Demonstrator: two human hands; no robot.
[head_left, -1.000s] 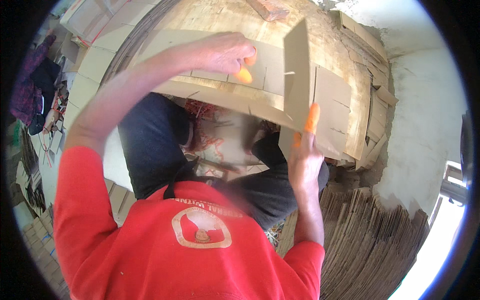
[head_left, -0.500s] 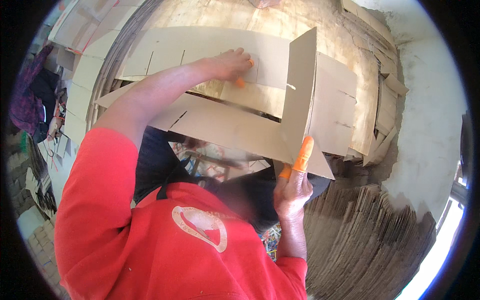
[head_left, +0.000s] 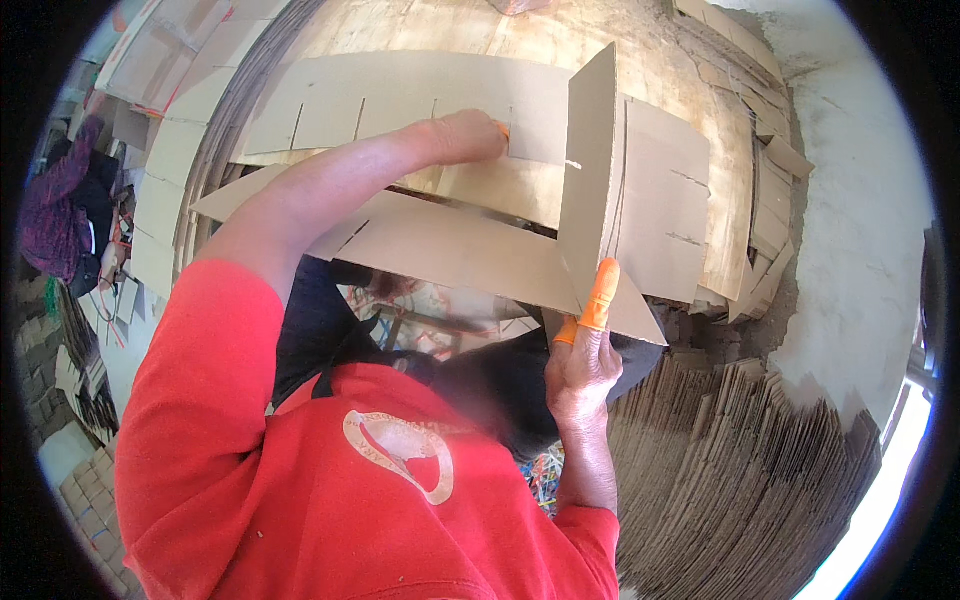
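Note:
My right hand point(head_left: 582, 375) holds slotted cardboard pieces near their lower corner, with orange finger covers on its thumb and a finger. One piece, an upright cardboard panel point(head_left: 588, 150), crosses a long cardboard strip point(head_left: 450, 245) that stretches left above my lap. Farther off, a flat slotted cardboard strip point(head_left: 400, 85) lies on the wooden board. My left hand point(head_left: 470, 137) is closed at its near edge, by a slot; most of its fingers are hidden beneath the hand, and a bit of orange cover shows. Another slotted cardboard piece point(head_left: 665, 200) lies right of the upright panel.
Under the strips is a wooden worktop point(head_left: 480, 30). Stacked cardboard sheets point(head_left: 740, 480) stand on edge at the lower right, beside a pale wall point(head_left: 850, 200). More cardboard stacks point(head_left: 165, 170) line the left. A person in dark clothing point(head_left: 70, 210) is at the far left.
My left hand has curled in and turned over at the flat strip's edge, its thumb cover now out of sight. My right hand still holds the crossed cardboard pieces, barely shifted.

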